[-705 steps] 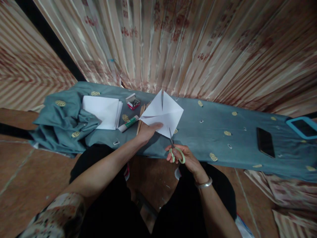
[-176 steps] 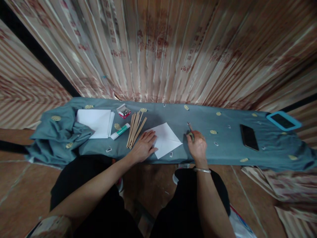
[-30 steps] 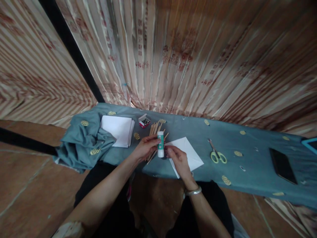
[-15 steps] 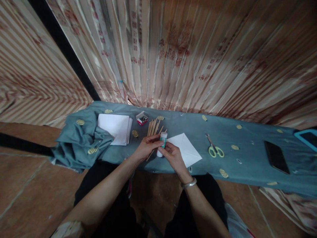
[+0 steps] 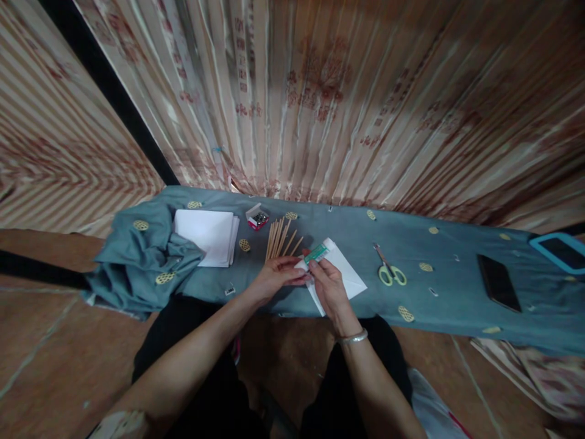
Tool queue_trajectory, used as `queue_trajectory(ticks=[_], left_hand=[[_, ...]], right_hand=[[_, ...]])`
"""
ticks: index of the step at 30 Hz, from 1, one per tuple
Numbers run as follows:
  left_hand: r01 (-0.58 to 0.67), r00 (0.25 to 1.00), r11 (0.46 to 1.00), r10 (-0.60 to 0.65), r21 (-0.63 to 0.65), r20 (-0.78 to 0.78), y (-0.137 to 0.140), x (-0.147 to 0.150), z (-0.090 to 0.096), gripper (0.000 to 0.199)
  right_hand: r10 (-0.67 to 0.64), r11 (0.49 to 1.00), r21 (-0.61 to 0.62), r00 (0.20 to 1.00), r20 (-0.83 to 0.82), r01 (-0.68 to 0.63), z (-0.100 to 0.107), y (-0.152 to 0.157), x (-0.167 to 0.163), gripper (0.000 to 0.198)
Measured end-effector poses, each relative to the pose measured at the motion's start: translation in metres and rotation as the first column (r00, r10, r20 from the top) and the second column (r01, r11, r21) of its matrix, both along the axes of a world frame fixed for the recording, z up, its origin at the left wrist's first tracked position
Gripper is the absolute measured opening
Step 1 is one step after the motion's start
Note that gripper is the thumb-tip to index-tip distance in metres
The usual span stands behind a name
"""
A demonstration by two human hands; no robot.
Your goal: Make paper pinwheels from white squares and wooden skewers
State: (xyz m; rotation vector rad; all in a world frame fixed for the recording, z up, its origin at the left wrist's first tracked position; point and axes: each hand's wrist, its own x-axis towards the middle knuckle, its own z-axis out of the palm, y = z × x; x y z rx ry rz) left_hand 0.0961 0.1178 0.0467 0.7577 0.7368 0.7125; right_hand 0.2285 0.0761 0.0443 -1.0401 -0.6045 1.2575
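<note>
From my end, the print on the glue stick is too small to read, and fingers of the left hand and right hand hide part of it. Under the glue stick, the right hand covers some of the white paper. Left of it, the left hand blocks my view of the sticks' near ends; farther left, bunched cloth overlaps the paper stack. I can't identify the small bits beyond and left of it. Far right of it, the blue-framed device runs out of view.
</note>
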Motion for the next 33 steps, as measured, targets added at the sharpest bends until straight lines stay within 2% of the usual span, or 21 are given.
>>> queue_trajectory(ticks=[7, 9, 11, 13, 14, 15, 17, 20, 22, 25, 29, 33], left_hand=[[0.030, 0.996, 0.998, -0.025, 0.052, -0.084, 0.002, -0.003, 0.002, 0.050], [0.019, 0.992, 0.994, -0.006, 0.106, -0.124, 0.008, -0.009, 0.000, 0.050], [-0.026, 0.978, 0.976, 0.070, 0.216, -0.197, 0.017, -0.020, -0.002, 0.048], [-0.089, 0.935, 0.920, 0.209, 0.381, -0.285, 0.028, -0.036, -0.003, 0.042], [-0.120, 0.893, 0.863, 0.311, 0.492, -0.327, 0.034, -0.044, -0.003, 0.038], [-0.085, 0.840, 0.790, 0.384, 0.608, -0.382, 0.039, -0.053, -0.003, 0.034], [0.087, 0.720, 0.662, 0.475, 0.744, -0.506, 0.046, -0.068, -0.004, 0.029], [0.362, 0.537, 0.554, 0.534, 0.750, -0.654, 0.050, -0.080, -0.007, 0.030], [0.481, 0.448, 0.517, 0.550, 0.709, -0.705, 0.049, -0.082, -0.009, 0.030], [0.577, 0.377, 0.480, 0.562, 0.661, -0.736, 0.049, -0.078, -0.013, 0.033], [0.605, 0.374, 0.446, 0.572, 0.660, -0.730, 0.050, -0.074, -0.014, 0.036], [0.591, 0.389, 0.418, 0.602, 0.690, -0.698, 0.048, -0.074, -0.004, 0.043]], right_hand=[[-0.086, 0.996, -0.034, 0.994, -0.062, 0.084, 0.005, -0.003, 0.012, 0.034], [-0.126, 0.992, -0.035, 0.986, -0.104, 0.123, 0.005, -0.004, 0.020, 0.029], [-0.159, 0.987, -0.033, 0.977, -0.143, 0.156, 0.002, -0.004, 0.030, 0.025], [-0.174, 0.985, -0.038, 0.971, -0.166, 0.170, -0.001, -0.006, 0.040, 0.023], [-0.178, 0.984, -0.043, 0.969, -0.172, 0.173, -0.002, -0.007, 0.045, 0.023], [-0.181, 0.983, -0.051, 0.968, -0.176, 0.175, -0.003, -0.008, 0.048, 0.023], [-0.191, 0.981, -0.068, 0.964, -0.182, 0.182, -0.005, -0.010, 0.054, 0.023], [-0.198, 0.980, -0.076, 0.963, -0.183, 0.187, -0.005, -0.013, 0.058, 0.024], [-0.200, 0.979, -0.070, 0.964, -0.178, 0.190, -0.004, -0.015, 0.061, 0.025], [-0.222, 0.975, -0.066, 0.960, -0.170, 0.214, -0.002, -0.016, 0.066, 0.026], [-0.267, 0.964, -0.046, 0.957, -0.113, 0.264, -0.002, -0.018, 0.077, 0.025], [-0.302, 0.952, -0.067, 0.949, -0.086, 0.297, -0.001, -0.022, 0.088, 0.026]])
